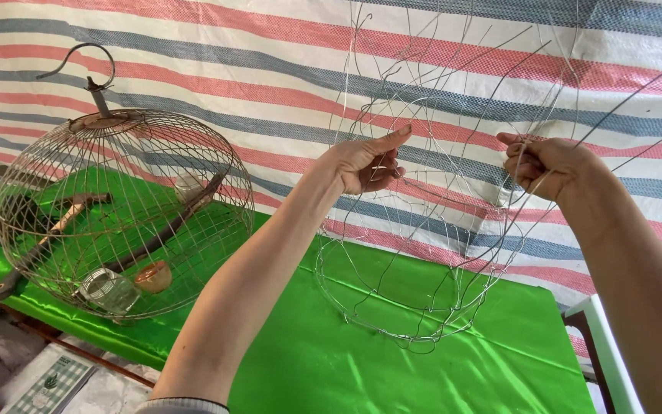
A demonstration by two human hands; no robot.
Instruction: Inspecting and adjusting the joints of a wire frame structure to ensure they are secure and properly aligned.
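We hold an unfinished wire frame (423, 253) above the green tabletop (331, 360).
Our left hand (365, 162) and right hand (542, 165) both pinch its wires.

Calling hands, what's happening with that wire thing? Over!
Left hand and right hand both pinch wires of the unfinished round silver wire frame, raised above the shiny green tablecloth. Finished domed wire birdcage sits apart, left. Nothing blocking.

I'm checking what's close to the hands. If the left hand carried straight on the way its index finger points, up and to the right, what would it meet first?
Probably the thin wires of the unfinished wire frame that the left hand grips. The extended finger already sits among them. Behind them hangs the striped tarp, though depth is hard to judge.
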